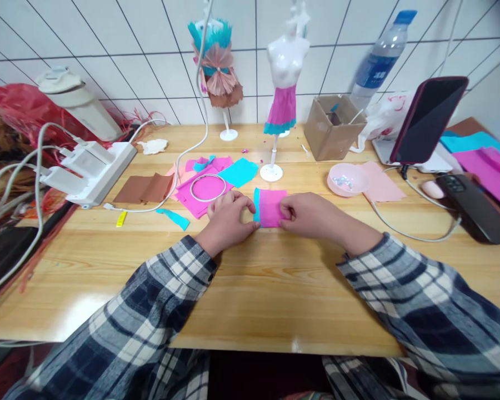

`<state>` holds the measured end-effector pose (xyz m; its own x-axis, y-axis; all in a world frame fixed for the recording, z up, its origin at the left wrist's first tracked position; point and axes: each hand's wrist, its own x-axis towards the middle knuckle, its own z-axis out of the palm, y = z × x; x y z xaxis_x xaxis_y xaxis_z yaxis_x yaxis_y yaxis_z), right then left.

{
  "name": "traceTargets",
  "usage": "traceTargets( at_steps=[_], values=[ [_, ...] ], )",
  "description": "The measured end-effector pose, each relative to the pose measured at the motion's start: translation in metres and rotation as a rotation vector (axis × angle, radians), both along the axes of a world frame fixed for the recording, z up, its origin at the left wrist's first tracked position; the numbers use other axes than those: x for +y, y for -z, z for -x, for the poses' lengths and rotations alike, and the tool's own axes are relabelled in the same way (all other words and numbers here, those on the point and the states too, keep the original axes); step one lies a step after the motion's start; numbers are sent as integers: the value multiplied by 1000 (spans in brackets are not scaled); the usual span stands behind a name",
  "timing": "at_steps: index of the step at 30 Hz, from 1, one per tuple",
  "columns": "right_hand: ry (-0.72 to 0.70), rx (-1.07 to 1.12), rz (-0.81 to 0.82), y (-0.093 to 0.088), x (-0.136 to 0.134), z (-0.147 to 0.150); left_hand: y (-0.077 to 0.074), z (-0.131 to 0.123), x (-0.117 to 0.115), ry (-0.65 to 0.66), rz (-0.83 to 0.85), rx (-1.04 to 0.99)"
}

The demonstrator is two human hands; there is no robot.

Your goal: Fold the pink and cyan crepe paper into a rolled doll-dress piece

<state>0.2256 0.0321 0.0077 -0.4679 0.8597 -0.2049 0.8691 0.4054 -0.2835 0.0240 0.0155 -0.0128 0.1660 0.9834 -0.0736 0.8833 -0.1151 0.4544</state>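
Note:
A small pink crepe paper piece (pixel 274 208) with a blue strip along its left edge lies on the wooden table. My left hand (pixel 231 221) is at that blue edge, fingers curled and thumb and index fingertip on the strip. At the opposite edge, my right hand (pixel 310 215) pinches the pink paper between thumb and bent fingers. Just behind the piece stands a white mannequin (pixel 288 61) in a pink skirt (pixel 282 110) with a blue hem. Left of my left hand, a white ring (pixel 208 175) rests on pink paper sheets (pixel 191 195), beside a blue paper scrap (pixel 238 172).
A second dressed mannequin (pixel 219 72) stands by the tiled wall. To the right are a cardboard box (pixel 334 130), a pink bowl (pixel 348 180) of small beads, a propped phone (pixel 431 119) and a water bottle (pixel 379 64). A power strip (pixel 102 178) with cables lies left.

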Motion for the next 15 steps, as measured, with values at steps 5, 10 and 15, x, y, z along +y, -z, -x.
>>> traceTargets(
  at_steps=[5,10,15],
  values=[
    [-167,187,-424,22,-44,-9,1,1,-2,28,-16,-6],
    [-223,51,-413,35,-56,-5,4,4,1,36,-40,1],
    [-194,38,-362,37,-52,-4,2,3,-9,82,-133,52]
  ],
)
